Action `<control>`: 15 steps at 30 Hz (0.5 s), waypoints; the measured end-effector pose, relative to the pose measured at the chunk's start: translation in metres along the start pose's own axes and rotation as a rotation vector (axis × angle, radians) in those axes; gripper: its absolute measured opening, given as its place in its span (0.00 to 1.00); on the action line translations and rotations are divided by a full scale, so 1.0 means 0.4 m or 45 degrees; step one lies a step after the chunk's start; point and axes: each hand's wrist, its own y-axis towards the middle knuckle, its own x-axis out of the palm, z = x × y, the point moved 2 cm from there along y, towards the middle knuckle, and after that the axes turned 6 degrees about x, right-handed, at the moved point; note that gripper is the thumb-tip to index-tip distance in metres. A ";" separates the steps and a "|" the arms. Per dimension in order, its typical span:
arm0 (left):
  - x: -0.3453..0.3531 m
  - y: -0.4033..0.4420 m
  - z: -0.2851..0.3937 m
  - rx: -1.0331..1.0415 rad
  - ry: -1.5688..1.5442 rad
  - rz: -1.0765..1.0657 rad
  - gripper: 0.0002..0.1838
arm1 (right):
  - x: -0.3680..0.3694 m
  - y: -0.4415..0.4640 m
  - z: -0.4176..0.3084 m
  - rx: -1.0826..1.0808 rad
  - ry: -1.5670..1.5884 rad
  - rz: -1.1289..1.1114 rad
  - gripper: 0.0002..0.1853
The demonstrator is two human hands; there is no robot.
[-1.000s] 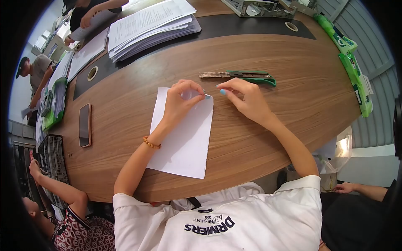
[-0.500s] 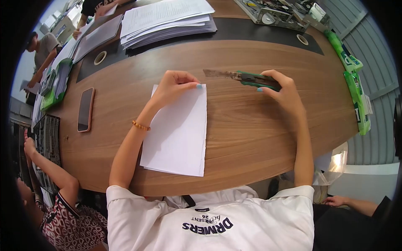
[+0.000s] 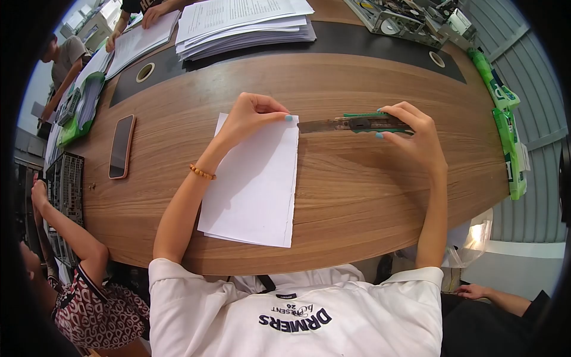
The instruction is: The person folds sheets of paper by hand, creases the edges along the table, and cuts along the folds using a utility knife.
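Observation:
Folded white paper (image 3: 256, 190) lies on the wooden table in front of me, its right edge slightly rough. My left hand (image 3: 256, 119) pinches the paper's top right corner between thumb and fingers. In my right hand (image 3: 414, 132) is a green and black utility knife (image 3: 369, 123), held by its handle between thumb and fingers. Its long, stained blade points left, and the tip is at the paper's right edge, just below my left thumb. Whether the tip has gone between the layers I cannot tell.
A phone (image 3: 122, 147) lies left of the paper. Behind stand a paper stack (image 3: 244, 30) and an opened metal device (image 3: 395, 21). Green packages (image 3: 508, 152) line the right edge. A black keyboard-like item (image 3: 65, 202) is at left, near a co-worker's arm (image 3: 74, 229). Other people are around the table.
The knife has moved down and levelled, bringing its blade tip from above the paper's corner to its right edge. My left hand keeps its pinch on the corner.

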 end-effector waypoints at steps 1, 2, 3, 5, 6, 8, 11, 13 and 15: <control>0.000 0.000 0.001 0.000 0.001 -0.001 0.07 | -0.001 0.000 0.001 0.001 0.001 0.000 0.19; 0.001 0.000 0.001 0.003 0.007 0.001 0.07 | -0.002 0.000 0.002 0.006 -0.002 0.003 0.19; 0.001 -0.001 0.001 0.006 0.014 0.003 0.07 | -0.003 -0.001 0.003 0.011 -0.004 0.006 0.19; 0.002 -0.001 0.002 -0.004 0.002 0.003 0.07 | -0.005 -0.001 0.004 0.012 -0.012 0.011 0.19; 0.002 -0.001 0.002 -0.013 -0.011 0.004 0.07 | -0.005 -0.001 0.004 0.012 -0.021 0.016 0.19; 0.002 -0.001 0.000 -0.010 0.000 0.008 0.07 | -0.003 -0.001 0.005 0.013 -0.028 0.016 0.19; 0.002 -0.002 0.004 -0.008 0.018 0.013 0.07 | 0.000 -0.001 0.006 0.002 -0.058 0.017 0.19; 0.003 -0.002 0.004 -0.009 0.025 0.013 0.07 | 0.002 -0.002 0.004 -0.009 -0.081 0.018 0.19; 0.003 -0.001 -0.001 0.043 0.033 0.013 0.06 | 0.008 -0.002 0.000 0.027 -0.068 0.003 0.19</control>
